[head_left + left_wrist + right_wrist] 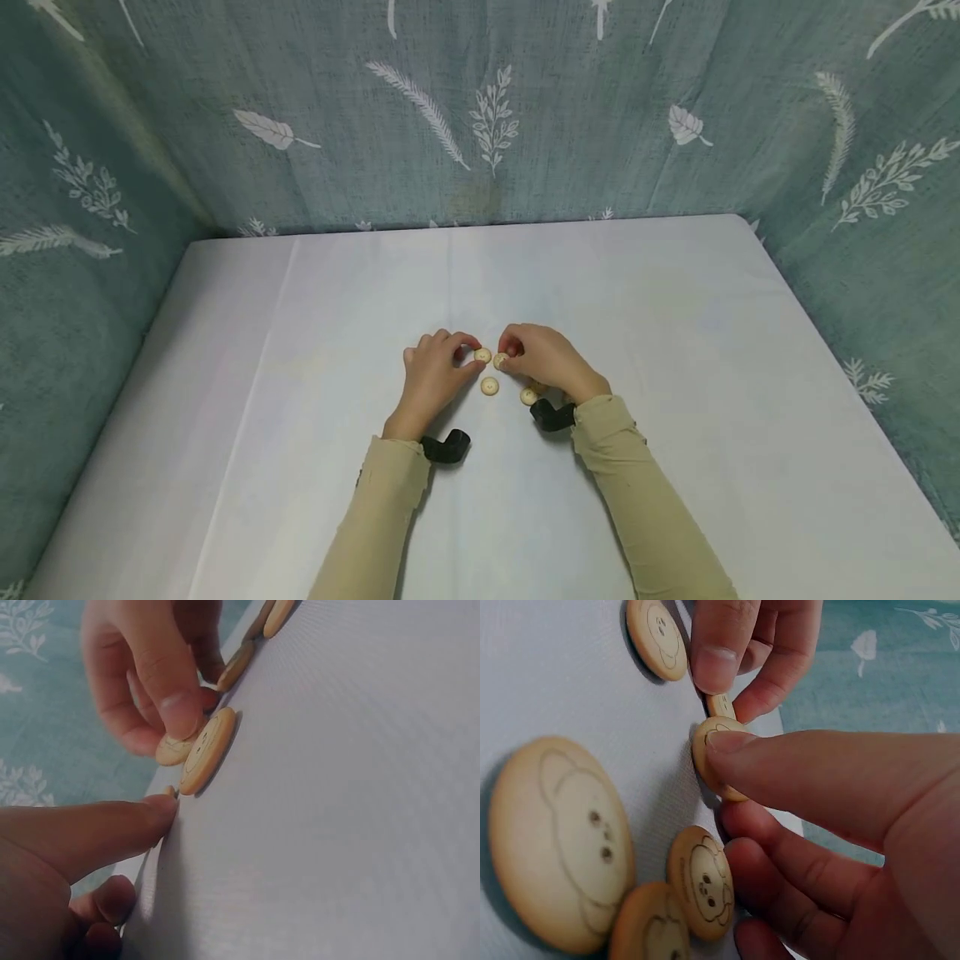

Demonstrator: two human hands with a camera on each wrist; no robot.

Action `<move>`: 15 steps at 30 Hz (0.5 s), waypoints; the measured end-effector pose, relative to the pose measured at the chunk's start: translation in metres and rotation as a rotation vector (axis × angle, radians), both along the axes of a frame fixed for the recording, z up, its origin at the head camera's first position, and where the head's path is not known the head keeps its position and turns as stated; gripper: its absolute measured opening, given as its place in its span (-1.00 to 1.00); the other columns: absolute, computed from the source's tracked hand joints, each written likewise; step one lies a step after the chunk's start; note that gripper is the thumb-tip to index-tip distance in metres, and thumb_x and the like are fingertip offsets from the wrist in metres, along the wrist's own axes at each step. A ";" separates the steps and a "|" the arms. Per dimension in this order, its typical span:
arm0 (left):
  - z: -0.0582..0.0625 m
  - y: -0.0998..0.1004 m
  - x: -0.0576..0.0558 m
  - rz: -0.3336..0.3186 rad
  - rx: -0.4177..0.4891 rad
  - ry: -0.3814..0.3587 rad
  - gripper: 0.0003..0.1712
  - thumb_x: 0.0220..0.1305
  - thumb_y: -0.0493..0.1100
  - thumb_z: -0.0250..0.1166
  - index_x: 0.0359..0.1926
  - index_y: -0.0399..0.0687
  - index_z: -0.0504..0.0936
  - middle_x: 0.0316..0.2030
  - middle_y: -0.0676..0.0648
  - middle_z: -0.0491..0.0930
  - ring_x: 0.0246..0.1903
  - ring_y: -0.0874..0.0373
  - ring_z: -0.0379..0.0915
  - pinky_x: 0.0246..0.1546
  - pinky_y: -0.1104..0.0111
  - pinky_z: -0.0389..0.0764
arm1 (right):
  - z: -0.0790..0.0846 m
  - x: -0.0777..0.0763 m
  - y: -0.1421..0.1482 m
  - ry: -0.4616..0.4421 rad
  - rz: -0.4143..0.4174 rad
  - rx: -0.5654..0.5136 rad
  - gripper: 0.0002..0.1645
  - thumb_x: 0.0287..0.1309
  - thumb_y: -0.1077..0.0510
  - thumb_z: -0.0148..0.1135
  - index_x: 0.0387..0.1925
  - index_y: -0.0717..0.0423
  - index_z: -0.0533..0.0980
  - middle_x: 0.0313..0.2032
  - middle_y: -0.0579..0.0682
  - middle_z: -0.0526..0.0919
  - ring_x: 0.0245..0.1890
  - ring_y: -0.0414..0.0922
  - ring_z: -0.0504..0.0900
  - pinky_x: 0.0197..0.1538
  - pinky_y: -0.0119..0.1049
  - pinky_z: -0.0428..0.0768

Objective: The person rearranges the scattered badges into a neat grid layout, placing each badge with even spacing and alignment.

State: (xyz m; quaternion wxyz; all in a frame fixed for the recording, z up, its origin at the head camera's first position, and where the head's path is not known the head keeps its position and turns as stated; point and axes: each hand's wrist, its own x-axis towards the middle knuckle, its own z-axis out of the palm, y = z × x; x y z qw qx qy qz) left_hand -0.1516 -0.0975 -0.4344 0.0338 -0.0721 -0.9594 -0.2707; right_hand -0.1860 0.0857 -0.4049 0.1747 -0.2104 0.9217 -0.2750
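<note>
Thumb and forefinger of my left hand (437, 373) pinch a round wooden button (482, 356) at its edge, close over the white table; in the left wrist view the thumb hides most of it. Right beside it, my right hand (549, 357) pinches a second wooden button (718, 759), its thumb across the face. A loose button (490, 386) lies flat just nearer the body, between the hands. Under the right hand, several more buttons (561, 844) are on the cloth, each with a bear face drawn around two holes.
A white cloth (315, 517) covers the table. Green curtains (480, 117) with white leaf prints hang at its back and both sides. Black wrist mounts (447, 447) stick out inward at both wrists, the right one close to the loose buttons.
</note>
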 end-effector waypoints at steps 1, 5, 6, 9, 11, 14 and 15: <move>-0.001 0.000 0.000 -0.002 0.000 0.005 -0.75 0.03 0.13 0.29 -0.27 0.21 0.59 -0.52 0.11 0.31 -0.43 0.14 0.18 -0.37 0.19 0.07 | 0.000 0.001 0.001 -0.002 0.000 -0.008 -0.85 0.02 0.06 0.26 -0.35 -0.04 0.47 -0.48 -0.14 0.46 -0.48 -0.18 0.40 -0.37 -0.30 0.35; 0.000 0.001 -0.001 -0.002 0.005 0.025 -0.76 0.03 0.12 0.28 -0.27 0.21 0.58 -0.51 0.10 0.31 -0.43 0.13 0.18 -0.36 0.19 0.08 | 0.000 0.000 0.003 -0.003 -0.020 -0.048 -0.84 0.02 0.08 0.26 -0.33 -0.04 0.47 -0.47 -0.15 0.49 -0.47 -0.18 0.43 -0.35 -0.29 0.37; 0.000 0.001 -0.002 0.000 0.004 0.020 -0.76 0.03 0.12 0.29 -0.27 0.20 0.58 -0.51 0.10 0.31 -0.43 0.13 0.18 -0.36 0.19 0.08 | 0.000 -0.001 0.004 -0.009 -0.023 -0.054 -0.84 0.02 0.08 0.26 -0.32 -0.04 0.48 -0.46 -0.16 0.50 -0.46 -0.19 0.44 -0.34 -0.29 0.38; -0.001 0.001 -0.002 0.011 -0.004 -0.007 -0.75 0.02 0.12 0.29 -0.26 0.20 0.58 -0.51 0.11 0.31 -0.42 0.14 0.18 -0.35 0.19 0.08 | -0.002 -0.002 0.006 -0.038 -0.026 -0.081 -0.83 0.02 0.07 0.26 -0.30 -0.04 0.50 -0.43 -0.16 0.53 -0.41 -0.20 0.46 -0.30 -0.30 0.40; -0.002 0.001 -0.002 0.015 -0.006 -0.011 -0.74 0.02 0.12 0.29 -0.26 0.20 0.57 -0.51 0.11 0.32 -0.43 0.15 0.18 -0.35 0.20 0.08 | -0.004 -0.002 0.007 -0.052 -0.029 -0.100 -0.82 0.03 0.05 0.25 -0.29 -0.04 0.51 -0.41 -0.17 0.53 -0.40 -0.20 0.47 -0.29 -0.30 0.41; -0.003 0.001 -0.001 0.008 -0.001 0.009 -0.74 0.02 0.13 0.29 -0.27 0.19 0.57 -0.51 0.11 0.32 -0.44 0.15 0.18 -0.36 0.19 0.08 | -0.006 -0.003 0.009 -0.052 -0.039 -0.133 -0.82 0.04 0.04 0.24 -0.28 -0.05 0.51 -0.41 -0.17 0.54 -0.39 -0.20 0.47 -0.29 -0.29 0.41; -0.003 0.001 -0.001 0.005 0.003 0.020 -0.74 0.02 0.13 0.29 -0.27 0.18 0.58 -0.51 0.11 0.33 -0.45 0.14 0.18 -0.36 0.19 0.08 | -0.006 -0.004 0.010 -0.054 -0.046 -0.144 -0.83 0.05 0.03 0.23 -0.28 -0.06 0.52 -0.41 -0.17 0.54 -0.39 -0.20 0.47 -0.29 -0.29 0.42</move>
